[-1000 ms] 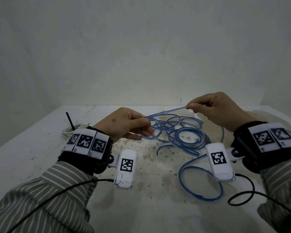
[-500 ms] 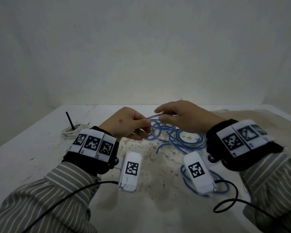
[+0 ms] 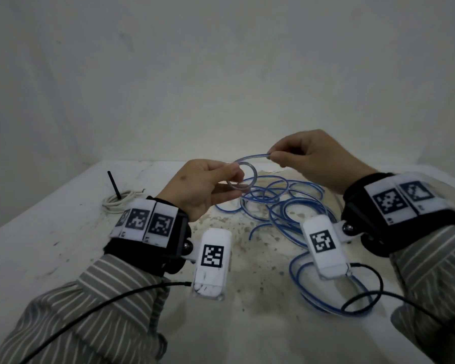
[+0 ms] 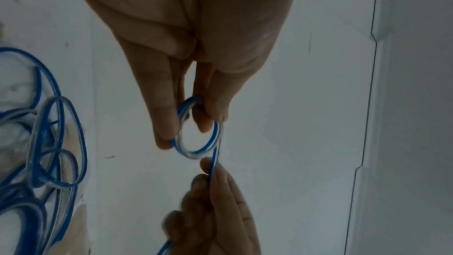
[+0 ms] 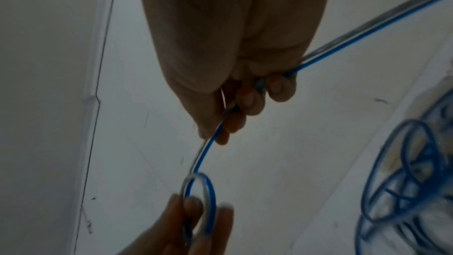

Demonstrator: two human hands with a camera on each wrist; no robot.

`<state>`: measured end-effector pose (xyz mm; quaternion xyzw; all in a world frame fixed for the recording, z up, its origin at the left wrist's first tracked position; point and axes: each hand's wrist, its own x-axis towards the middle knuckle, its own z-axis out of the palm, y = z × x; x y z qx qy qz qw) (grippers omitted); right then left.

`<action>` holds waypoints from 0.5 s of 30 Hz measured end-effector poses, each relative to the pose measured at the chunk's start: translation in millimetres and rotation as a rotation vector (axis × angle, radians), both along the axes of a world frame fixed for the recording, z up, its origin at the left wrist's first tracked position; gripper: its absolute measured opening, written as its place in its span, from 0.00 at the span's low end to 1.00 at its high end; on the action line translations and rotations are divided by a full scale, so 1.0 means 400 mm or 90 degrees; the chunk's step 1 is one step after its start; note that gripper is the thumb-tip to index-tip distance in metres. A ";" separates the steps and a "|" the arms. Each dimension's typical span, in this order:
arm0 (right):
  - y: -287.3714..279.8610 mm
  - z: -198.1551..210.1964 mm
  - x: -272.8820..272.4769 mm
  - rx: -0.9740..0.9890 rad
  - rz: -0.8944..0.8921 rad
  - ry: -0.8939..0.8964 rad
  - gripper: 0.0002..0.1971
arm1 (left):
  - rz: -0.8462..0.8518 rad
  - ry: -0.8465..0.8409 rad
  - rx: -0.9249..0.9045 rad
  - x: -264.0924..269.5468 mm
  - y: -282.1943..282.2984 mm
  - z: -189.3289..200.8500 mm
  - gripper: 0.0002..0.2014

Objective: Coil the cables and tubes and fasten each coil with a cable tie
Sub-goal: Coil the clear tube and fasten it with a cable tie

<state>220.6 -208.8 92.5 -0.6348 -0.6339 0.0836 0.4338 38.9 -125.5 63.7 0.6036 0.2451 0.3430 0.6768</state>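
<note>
A thin clear tube with a blue stripe (image 3: 281, 203) lies in loose tangled loops on the white table (image 3: 63, 232). My left hand (image 3: 208, 185) pinches a small tight coil (image 3: 241, 177) of that tube between thumb and fingers, raised above the table. The same coil (image 4: 198, 129) shows up close in the left wrist view and again, as the coil (image 5: 198, 197), in the right wrist view. My right hand (image 3: 310, 158) pinches the tube a short way past the coil, up and to the right. The tube (image 5: 355, 34) runs on through my right fingers toward the loose loops.
A coiled white cable (image 3: 118, 200) lies at the table's left with a black cable tie (image 3: 114, 185) standing up from it. Black camera leads (image 3: 363, 295) trail over the near table. The table's far edge meets the wall.
My right hand, which was close against the left at the coil, has drawn away up and to the right along the tube. Both hands are higher above the table.
</note>
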 end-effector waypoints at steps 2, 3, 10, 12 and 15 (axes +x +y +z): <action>0.010 -0.038 -0.018 -0.048 0.023 0.085 0.08 | 0.040 -0.052 -0.060 0.015 0.000 -0.006 0.10; 0.013 -0.055 -0.029 -0.069 0.037 0.138 0.08 | 0.054 -0.071 -0.086 0.022 -0.001 -0.010 0.10; 0.020 -0.090 -0.083 -0.054 0.097 0.368 0.09 | 0.089 -0.033 -0.086 0.054 -0.020 -0.025 0.12; 0.020 -0.083 -0.078 -0.032 0.088 0.384 0.10 | 0.088 0.011 -0.049 0.054 -0.026 -0.027 0.12; 0.011 -0.081 -0.064 -0.025 0.056 0.348 0.11 | 0.053 0.104 0.034 0.044 -0.029 -0.044 0.12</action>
